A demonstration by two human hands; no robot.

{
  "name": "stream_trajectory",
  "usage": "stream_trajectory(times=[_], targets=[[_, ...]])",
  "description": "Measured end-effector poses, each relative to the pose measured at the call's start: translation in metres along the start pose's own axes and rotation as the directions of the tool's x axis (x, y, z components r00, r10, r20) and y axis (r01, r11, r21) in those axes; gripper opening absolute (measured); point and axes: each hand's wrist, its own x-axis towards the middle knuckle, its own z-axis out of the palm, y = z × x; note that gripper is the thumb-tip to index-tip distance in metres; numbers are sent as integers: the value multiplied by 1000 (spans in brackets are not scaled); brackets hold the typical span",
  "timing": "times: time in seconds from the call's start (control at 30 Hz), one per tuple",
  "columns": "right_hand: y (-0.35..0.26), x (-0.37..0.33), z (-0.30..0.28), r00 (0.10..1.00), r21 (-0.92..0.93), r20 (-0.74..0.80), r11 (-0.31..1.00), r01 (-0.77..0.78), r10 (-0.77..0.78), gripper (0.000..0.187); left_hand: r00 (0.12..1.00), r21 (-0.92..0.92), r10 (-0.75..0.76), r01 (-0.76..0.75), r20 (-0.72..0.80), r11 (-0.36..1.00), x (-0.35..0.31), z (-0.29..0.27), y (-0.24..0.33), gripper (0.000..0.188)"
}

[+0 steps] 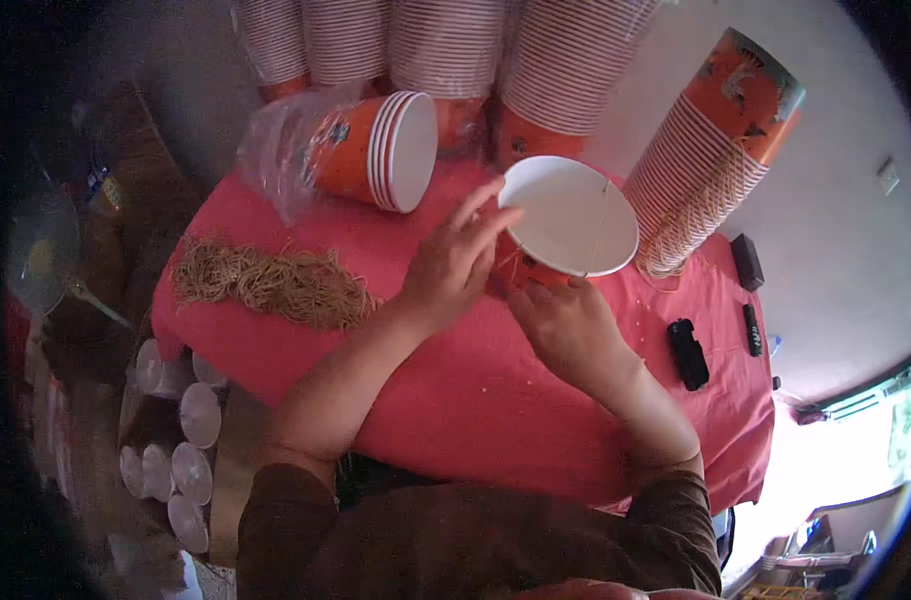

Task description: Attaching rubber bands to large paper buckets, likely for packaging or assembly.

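An orange paper bucket [568, 215] with a white inside stands in front of me, its mouth tilted toward me. A thin cord [597, 228] runs across its mouth from the far rim to the near rim. My left hand [458, 252] is at the bucket's left side, fingers apart and stretched out, one fingertip reaching over the rim. Below the near rim, my right hand [568, 325] has its fingers closed on the cord's near end; the fingertips are partly hidden. To the left on the red cloth lies a bundle of tan cords [276, 285].
Nested buckets in clear plastic [381, 150] lie behind the left hand. Tall bucket stacks [576, 70] line the back; another stack [701, 160] with cords draped on it leans right. A black case [688, 355] lies on the red-covered table [476, 420]. Translucent tubs [192, 470] are lower left.
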Motion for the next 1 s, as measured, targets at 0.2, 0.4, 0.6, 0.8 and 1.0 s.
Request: stream_trajectory(times=[0.2, 0.4, 0.6, 0.8, 1.0], targets=[[3, -7, -3, 999, 36, -7, 998, -43, 43, 15, 987, 38, 52, -59, 151, 998, -5, 2, -5, 25], [28, -19, -42, 996, 62, 22, 995, -82, 81, 32, 988, -17, -4, 7, 152, 1000, -7, -4, -14, 16], [75, -40, -53, 946, 119, -42, 942, -315, 322, 33, 992, -227, -11, 41, 129, 973, 0, -9, 0, 14], [94, -54, -68, 950, 157, -110, 949, -273, 292, 50, 998, -350, -13, 34, 62, 936, -3, -6, -2, 17], [85, -59, -88, 939, 554, 104, 764, -329, 328, 64, 875, -720, -406, 459, 265, 520, -11, 0, -18, 20]])
